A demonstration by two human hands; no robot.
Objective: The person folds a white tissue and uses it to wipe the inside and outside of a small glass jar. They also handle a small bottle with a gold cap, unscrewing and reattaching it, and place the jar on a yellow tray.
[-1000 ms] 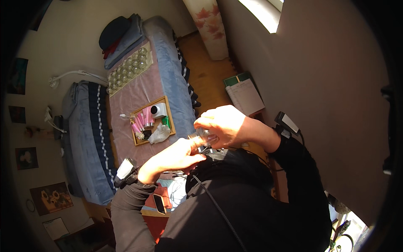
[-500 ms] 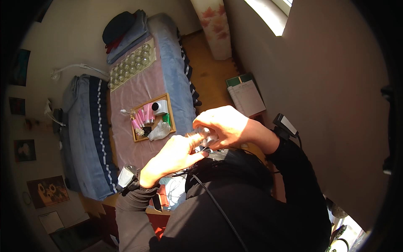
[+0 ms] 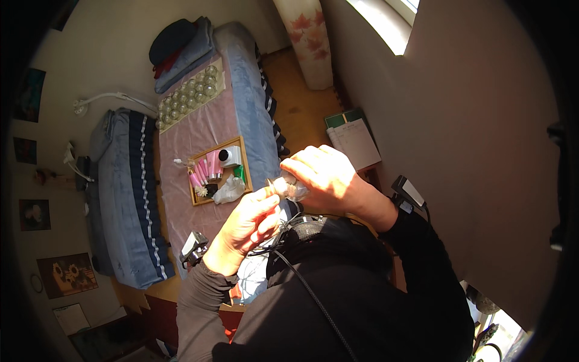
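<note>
In front of my body I hold a clear, shiny, rounded glass cup (image 3: 292, 186), much of it covered by my fingers. My right hand (image 3: 325, 180) wraps around it from above, with the back of the hand in bright sun. From the other side, my left hand (image 3: 244, 220) pinches at its left edge with thumb and forefinger, the remaining fingers curled toward the palm. Beyond my hands, a wooden tray (image 3: 243, 149) on the bed carries pink tubes and bottles, a white box with a black round top, a green packet and crumpled white plastic.
Several clear glass cups (image 3: 190, 96) stand in rows on a pale cloth farther along the bed (image 3: 211, 127). A second blue-covered bed (image 3: 123, 199) runs along the left. An open notebook (image 3: 356, 142) lies right of the bed. Cables (image 3: 307, 283) hang at my chest.
My left hand has turned, its palm and curled fingers now showing, and its grip has shifted to the cup's left edge. My right hand has changed its hold, fingers covering the cup's top.
</note>
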